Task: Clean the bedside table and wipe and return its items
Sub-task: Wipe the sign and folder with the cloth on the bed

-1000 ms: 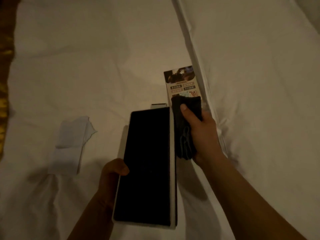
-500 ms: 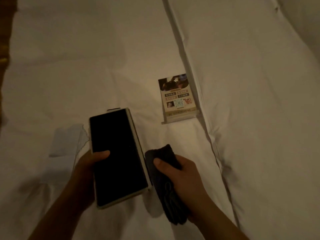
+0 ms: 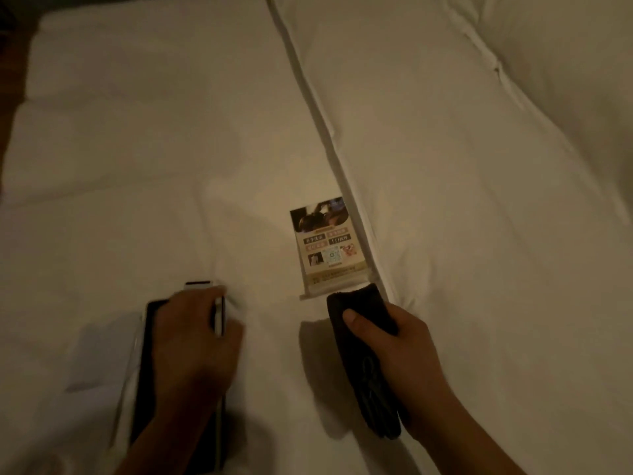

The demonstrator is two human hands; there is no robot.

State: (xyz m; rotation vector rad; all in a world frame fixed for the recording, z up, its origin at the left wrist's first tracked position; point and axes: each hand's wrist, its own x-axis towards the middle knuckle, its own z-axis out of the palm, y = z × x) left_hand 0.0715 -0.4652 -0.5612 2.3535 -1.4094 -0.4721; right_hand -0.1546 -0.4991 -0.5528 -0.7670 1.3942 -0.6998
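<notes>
Two hands in shot, both low in the frame, both busy over a white bed sheet in dim, warm light. On the left, the left hand lies palm-down across a flat black-faced panel with a pale frame. The panel lies lengthwise on the bed, its far end peeking out beyond the knuckles. The fingers are bent over its right-hand edge, so this hand is grasping the panel, though blur softens the detail. Under the panel's left side a pale sheet of tissue pokes out onto the bed.

Over to the right, the right hand is clenched round a dark cloth. The thumb is pressed on its upper face, and the folded length hangs out both ends of the grip. The far tip of the cloth sits right at the near right corner of a printed card in a clear stand; whether the two touch, I cannot tell. The card lies face-up on the sheet, with a photo at the top, dark labels beneath and a small code square lower down; the print is too small to read. Its right side runs just beside the piped edge of a thick white duvet, which fills the right half of the view. Panel and card are well apart, with bare sheet between them.
</notes>
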